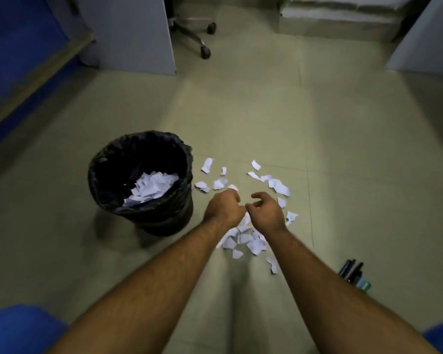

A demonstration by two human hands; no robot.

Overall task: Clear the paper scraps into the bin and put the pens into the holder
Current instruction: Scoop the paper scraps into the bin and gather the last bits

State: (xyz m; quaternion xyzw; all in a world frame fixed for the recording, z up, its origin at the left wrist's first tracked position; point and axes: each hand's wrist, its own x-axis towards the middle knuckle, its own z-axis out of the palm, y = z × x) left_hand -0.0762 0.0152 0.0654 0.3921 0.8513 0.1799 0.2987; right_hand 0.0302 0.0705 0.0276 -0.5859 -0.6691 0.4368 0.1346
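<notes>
Scrap-clearing is under way: torn white paper scraps (251,241) litter the floor at centre frame, right of the black-lined round bin (141,180). The left hand (224,206) is curled, its contents hidden; the right hand (265,209) has loosely curled, empty fingers. Next, I judge, gather scraps.

An office floor: a wheeled swivel-chair base (193,34) beside grey desk panels (136,34), pale tiles (317,123) and a lined wastebasket (108,185).

My left hand (224,208) and right hand (266,210) hover side by side, fingers curled, above the paper scraps (251,241) on the floor (343,149). The bin (113,159), left of them, contains scraps. Pens (353,273) lie to my right.
</notes>
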